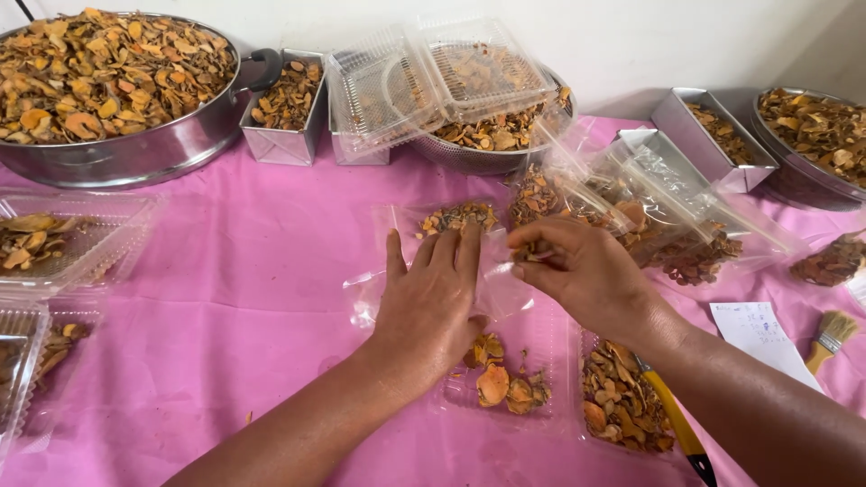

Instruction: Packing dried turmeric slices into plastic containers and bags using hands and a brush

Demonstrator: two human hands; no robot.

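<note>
A clear plastic bag (451, 261) is lying flat on the pink tablecloth (225, 298) at the middle of the table, with a small heap of dried orange-brown slices (458, 216) gathering at its far end. The left hand (431, 302) is pressing down on the bag with fingers spread flat, gripping nothing. The right hand (577, 266) is pinching a few slices between thumb and fingertips at the bag's side edge, fingers curled closed around them. This looks like the filling step; the next move would call for keeping the bag steady and its mouth open while the pinch goes in. Just under the hands, a clear clamshell tray (541, 379) is holding more slices in both halves, with a yellow-handled knife (672, 419) lying by it. Beyond, filled bags (667, 225) are piling up, empty clamshells (433, 77) are stacking over a colander, and a big steel pan (117, 86) and small square tins (287, 108) are holding loose slices.
</note>
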